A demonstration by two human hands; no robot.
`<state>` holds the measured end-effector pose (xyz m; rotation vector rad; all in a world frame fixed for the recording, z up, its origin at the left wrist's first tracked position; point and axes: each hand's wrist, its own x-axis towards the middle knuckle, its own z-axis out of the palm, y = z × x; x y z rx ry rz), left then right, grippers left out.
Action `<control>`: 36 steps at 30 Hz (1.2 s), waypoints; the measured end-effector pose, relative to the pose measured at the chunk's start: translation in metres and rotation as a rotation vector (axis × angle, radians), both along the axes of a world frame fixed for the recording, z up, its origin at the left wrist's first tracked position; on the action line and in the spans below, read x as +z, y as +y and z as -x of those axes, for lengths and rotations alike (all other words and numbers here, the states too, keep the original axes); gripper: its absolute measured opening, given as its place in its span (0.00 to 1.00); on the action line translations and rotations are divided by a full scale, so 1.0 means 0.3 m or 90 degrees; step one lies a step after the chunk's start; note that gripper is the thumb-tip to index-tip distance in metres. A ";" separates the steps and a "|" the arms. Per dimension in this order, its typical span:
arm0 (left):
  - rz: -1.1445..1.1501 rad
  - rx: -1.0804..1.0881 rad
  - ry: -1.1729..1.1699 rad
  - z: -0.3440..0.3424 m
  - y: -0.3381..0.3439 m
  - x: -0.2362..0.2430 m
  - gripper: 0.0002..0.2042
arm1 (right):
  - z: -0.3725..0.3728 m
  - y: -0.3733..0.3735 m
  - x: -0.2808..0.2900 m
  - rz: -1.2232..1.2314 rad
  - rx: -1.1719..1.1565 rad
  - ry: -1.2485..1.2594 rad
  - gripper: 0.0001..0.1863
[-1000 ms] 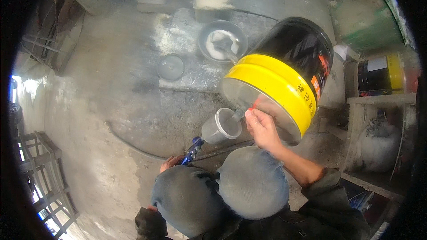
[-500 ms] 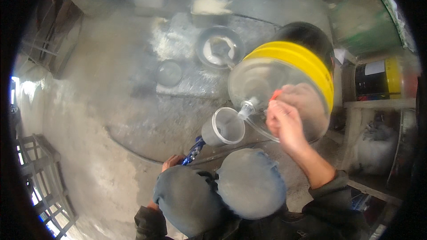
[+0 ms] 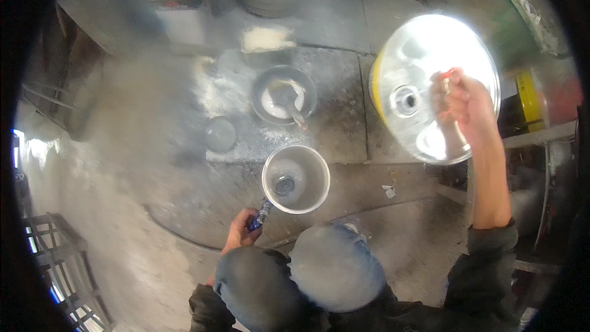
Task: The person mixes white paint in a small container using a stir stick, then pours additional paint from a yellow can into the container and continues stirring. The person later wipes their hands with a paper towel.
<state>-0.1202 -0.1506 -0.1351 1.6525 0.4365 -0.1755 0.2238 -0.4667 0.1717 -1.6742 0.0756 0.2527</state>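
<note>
My left hand point(image 3: 241, 227), beside my left knee, is closed around the blue body of what looks like a spray gun point(image 3: 260, 214). A translucent cup point(image 3: 318, 175) on it faces up, with a dark round opening at its bottom. My right hand point(image 3: 472, 104), out to the right, grips the red handle point(image 3: 450, 74) on the shiny metal top of a large drum point(image 3: 424, 43). Yellow shows on the drum's side. Its round spout opening point(image 3: 406, 102) faces up, apart from the cup. Whether the drum's base touches the floor is hidden.
A grey bowl point(image 3: 259, 99) with white residue and a handled tool point(image 3: 297, 117) sits ahead on a stained slab. Left of it lies a round translucent lid point(image 3: 220, 134). A hose point(image 3: 178, 233) crosses the floor. Shelving point(image 3: 547, 133) stands right, a metal rack point(image 3: 64, 252) left.
My right hand has swung the drum up and away to the right, from tilted over the cup to top facing up. The cup has turned more upright in my left hand.
</note>
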 end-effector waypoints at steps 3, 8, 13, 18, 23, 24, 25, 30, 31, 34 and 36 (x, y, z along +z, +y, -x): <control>0.004 0.017 -0.089 -0.008 0.027 -0.045 0.14 | -0.178 -0.092 -0.007 0.066 -0.073 -0.037 0.13; -0.154 0.028 -0.157 -0.118 0.005 0.099 0.13 | -0.477 -0.293 -0.040 0.112 -0.062 -0.058 0.13; -0.214 0.037 -0.154 -0.141 0.045 0.103 0.15 | -0.622 -0.221 -0.092 0.190 -0.044 -0.074 0.15; -0.145 0.062 -0.096 -0.263 0.060 0.213 0.20 | -0.770 -0.253 -0.147 0.322 -0.101 -0.130 0.16; -0.076 0.135 -0.111 -0.380 0.103 0.290 0.15 | -0.635 -0.154 -0.097 0.470 -0.084 -0.270 0.18; -0.087 0.141 -0.105 -0.409 0.110 0.308 0.15 | -0.624 -0.170 -0.101 0.527 -0.135 -0.407 0.18; -0.104 0.120 -0.119 -0.436 0.118 0.327 0.15 | -0.609 -0.189 -0.105 0.585 -0.185 -0.546 0.20; -0.127 0.119 -0.167 -0.456 0.145 0.360 0.15 | -0.260 -0.042 -0.099 0.193 -0.158 -0.635 0.18; -0.199 0.107 -0.166 -0.456 0.164 0.325 0.14 | -0.202 -0.024 -0.114 0.152 -0.101 -0.675 0.17; -0.216 0.107 -0.161 -0.459 0.169 0.317 0.14 | -0.024 0.028 -0.218 0.103 -0.022 -0.633 0.13; -0.131 0.115 -0.122 -0.460 0.153 0.352 0.13 | 0.070 0.038 -0.304 0.066 0.003 -0.489 0.13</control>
